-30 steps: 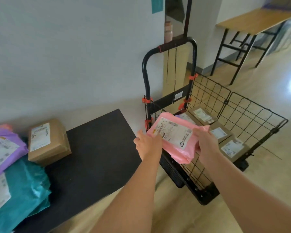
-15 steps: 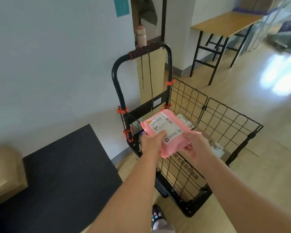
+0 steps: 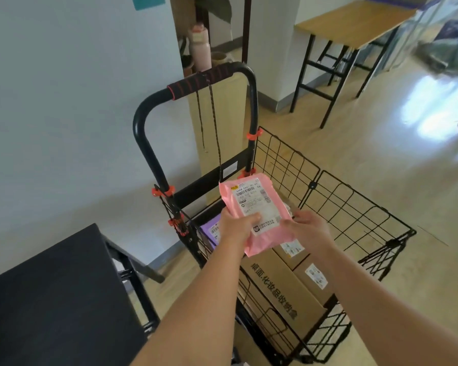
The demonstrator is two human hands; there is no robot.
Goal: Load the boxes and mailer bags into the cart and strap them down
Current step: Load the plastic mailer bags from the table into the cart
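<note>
Left hand (image 3: 237, 226) grips the pink mailer bag (image 3: 251, 204), thumb pressed over the lower part of its white label. Right hand (image 3: 310, 229) sits just beside the bag's lower right edge with fingers loosely spread; contact cannot be told. The bag hangs tilted above the cart (image 3: 354, 207), over its handle end. Inside the cart lie cardboard boxes (image 3: 280, 289) with a purple mailer bag (image 3: 210, 229) tucked at the handle end. A dark cord (image 3: 214, 122) dangles from the cart's handle (image 3: 196, 83). The black worktop (image 3: 58, 299) stands left of the cart.
</note>
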